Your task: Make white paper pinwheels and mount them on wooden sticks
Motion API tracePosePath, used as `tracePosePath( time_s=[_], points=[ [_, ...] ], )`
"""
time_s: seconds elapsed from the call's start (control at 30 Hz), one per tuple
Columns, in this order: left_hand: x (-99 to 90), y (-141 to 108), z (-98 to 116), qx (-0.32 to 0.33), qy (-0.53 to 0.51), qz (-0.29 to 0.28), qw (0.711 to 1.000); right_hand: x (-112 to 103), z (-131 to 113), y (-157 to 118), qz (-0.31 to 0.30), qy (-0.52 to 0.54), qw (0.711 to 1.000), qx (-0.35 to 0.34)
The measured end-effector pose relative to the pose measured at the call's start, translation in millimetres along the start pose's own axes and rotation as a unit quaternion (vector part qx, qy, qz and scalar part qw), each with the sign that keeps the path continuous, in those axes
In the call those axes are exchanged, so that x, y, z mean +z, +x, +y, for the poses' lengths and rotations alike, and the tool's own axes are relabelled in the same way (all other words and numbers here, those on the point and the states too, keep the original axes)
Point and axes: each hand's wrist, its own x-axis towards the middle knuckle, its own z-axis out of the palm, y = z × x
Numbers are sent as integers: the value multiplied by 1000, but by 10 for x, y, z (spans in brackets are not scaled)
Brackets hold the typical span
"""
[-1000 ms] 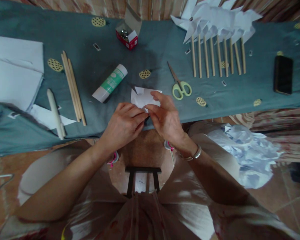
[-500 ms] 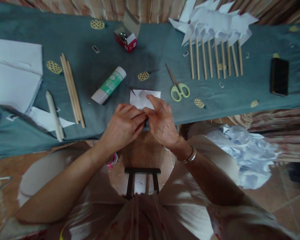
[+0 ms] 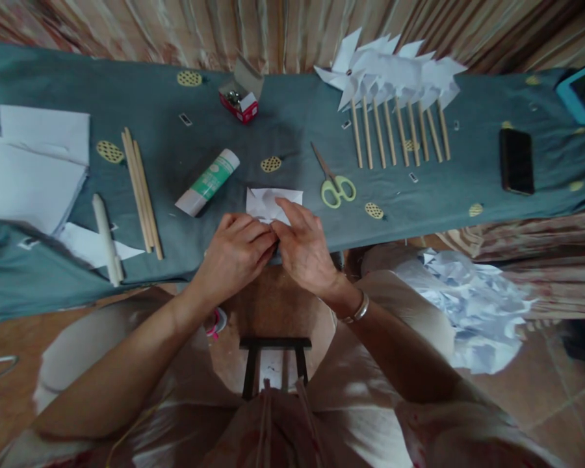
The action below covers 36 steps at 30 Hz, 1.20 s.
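A small white sheet of paper [image 3: 268,199] with cuts in it lies at the table's near edge. My left hand [image 3: 238,247] is closed at the paper's near side, its fingertips meeting those of my right hand [image 3: 305,247]. The thumb and fingers of my right hand pinch at the same spot, with the index finger lying over the paper. Whatever sits between the fingertips besides paper is hidden. Beyond the paper lie a white and green glue tube [image 3: 208,182] on the left and green-handled scissors [image 3: 338,188] on the right.
Paper pinwheels [image 3: 390,75] on wooden sticks lie at the back right, near a phone [image 3: 517,161] and a blue-framed device [image 3: 582,94]. A small red box [image 3: 244,107] holds metallic pieces. Leftward are loose sticks [image 3: 141,192], a white pointed tool [image 3: 106,237] and stacked paper [image 3: 34,175]. Paper scraps [image 3: 482,312] fill a bag.
The camera view has shifted, so the tabletop things appear lower and those on the right sit further left. Both hands stay together at the paper with nearly the same grip.
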Motion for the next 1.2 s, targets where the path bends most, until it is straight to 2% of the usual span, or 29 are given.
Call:
tracePosePath(
  time_s=[0.17, 0.43, 0.7, 0.83, 0.93, 1.2],
  points=[
    [-7, -28, 19, -6, -5, -6, 1000, -7, -4, -19, 11, -12, 999, -30],
    [-6, -63, 31, -27, -22, -8, 999, 9, 21, 95, -30, 52, 998, 25],
    [6, -76, 46, -23, -8, 12, 1000, 28, 44, 36, 10, 55, 998, 23],
    [0, -75, 57, -29, -17, 3, 999, -56, 156, 43, 47, 105, 993, 33],
    [-17, -77, 30, -25, -6, -3, 1000, -89, 256, 89, 59, 100, 991, 64],
    [-87, -110, -137, -55, 6, 7, 998, -77, 306, 111, 46, 91, 992, 72]
  ],
)
